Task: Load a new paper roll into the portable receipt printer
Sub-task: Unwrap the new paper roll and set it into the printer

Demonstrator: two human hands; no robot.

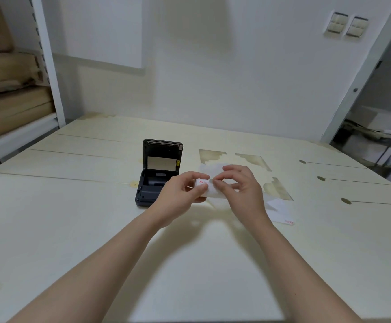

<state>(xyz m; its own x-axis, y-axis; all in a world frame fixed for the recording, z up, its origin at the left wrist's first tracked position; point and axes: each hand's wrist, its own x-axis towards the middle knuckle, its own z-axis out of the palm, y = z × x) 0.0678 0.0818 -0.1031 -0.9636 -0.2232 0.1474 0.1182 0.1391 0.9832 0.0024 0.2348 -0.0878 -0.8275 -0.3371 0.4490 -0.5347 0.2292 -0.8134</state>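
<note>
A small black receipt printer stands on the table with its lid raised upright, and its paper bay shows no roll inside. Just right of it, above the table, my left hand grips a white paper roll with red print near its end. My right hand pinches the roll's loose white edge between thumb and fingers. Both hands partly hide the roll.
A pale cream table carries worn brown patches at the back right. A loose white paper strip with red print lies right of my right hand. Cardboard boxes fill a white shelf at the left.
</note>
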